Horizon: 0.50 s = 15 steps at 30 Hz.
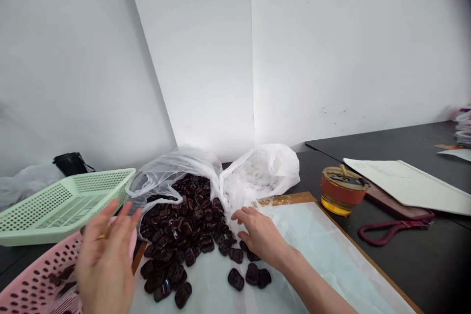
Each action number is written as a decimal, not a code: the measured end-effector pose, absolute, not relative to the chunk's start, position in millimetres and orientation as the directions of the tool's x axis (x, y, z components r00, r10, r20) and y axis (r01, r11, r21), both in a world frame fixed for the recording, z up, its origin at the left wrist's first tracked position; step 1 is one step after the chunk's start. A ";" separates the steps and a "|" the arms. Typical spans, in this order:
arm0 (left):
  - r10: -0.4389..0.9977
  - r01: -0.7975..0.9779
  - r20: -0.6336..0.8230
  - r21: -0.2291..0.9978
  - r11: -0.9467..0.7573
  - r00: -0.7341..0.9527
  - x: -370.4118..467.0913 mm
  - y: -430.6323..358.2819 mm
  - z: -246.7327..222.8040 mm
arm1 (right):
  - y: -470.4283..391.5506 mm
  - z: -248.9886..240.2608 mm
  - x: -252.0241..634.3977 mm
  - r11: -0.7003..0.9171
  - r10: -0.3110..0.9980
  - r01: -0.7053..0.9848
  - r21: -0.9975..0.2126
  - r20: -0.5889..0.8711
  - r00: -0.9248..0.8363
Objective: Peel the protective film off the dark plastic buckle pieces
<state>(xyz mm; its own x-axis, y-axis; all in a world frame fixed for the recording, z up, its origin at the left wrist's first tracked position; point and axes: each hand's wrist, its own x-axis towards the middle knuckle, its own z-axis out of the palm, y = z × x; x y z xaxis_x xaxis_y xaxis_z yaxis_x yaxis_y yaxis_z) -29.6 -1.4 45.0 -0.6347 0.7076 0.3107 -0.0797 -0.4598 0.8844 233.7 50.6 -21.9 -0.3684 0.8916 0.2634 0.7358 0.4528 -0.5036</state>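
Dark shiny pieces (191, 221) are heaped by a clear bag (172, 171). The left hand (108, 260), blurred, is held open over the pink basket (40, 274), seemingly empty. The right hand's (259, 235) fingers are loosely curled beside the pieces; whether anything is gripped cannot be told.

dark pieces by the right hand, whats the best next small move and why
Probably bring the curved fingers of the right hand down to the nearest loose dark pieces: they lie spread on the pale sheet, apart from the main pile, with the hand right beside them. The left hand, open and blurred, is over by the pink basket.
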 end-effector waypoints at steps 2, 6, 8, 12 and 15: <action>0.780 -0.074 0.341 0.895 -0.441 -0.525 -9.8 4.2 36.9 | 50.0 -22.1 232.1 0.431 0.902 0.724 -0.538 0.270 -0.337; 0.955 -0.022 0.227 0.972 -0.235 -0.190 17.4 17.1 11.9 | 51.8 -18.6 230.2 0.402 0.915 0.658 -0.637 0.289 -0.280; 0.978 -0.025 0.180 0.983 -0.183 -0.105 25.0 21.3 -2.6 | 53.3 -16.9 227.5 0.394 0.917 0.505 -0.768 0.289 -0.275; 0.992 -0.048 0.120 0.991 -0.121 -0.030 32.9 22.9 -20.2 | 52.0 -15.7 217.5 0.193 0.918 -0.076 -0.978 0.207 -0.338; 0.997 -0.073 0.072 0.995 -0.070 0.034 34.9 20.9 -20.6 | 46.3 -15.4 209.1 0.041 0.911 -0.233 -0.972 0.132 -0.391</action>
<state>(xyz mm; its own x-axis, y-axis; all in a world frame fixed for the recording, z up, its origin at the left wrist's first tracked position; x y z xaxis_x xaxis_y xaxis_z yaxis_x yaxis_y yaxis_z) 34.9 20.9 -20.6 0.0340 0.9968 0.0723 -0.0729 -0.0696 0.9949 209.1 46.3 -15.4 -0.3909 0.9109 0.1320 -0.2326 0.0409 -0.9717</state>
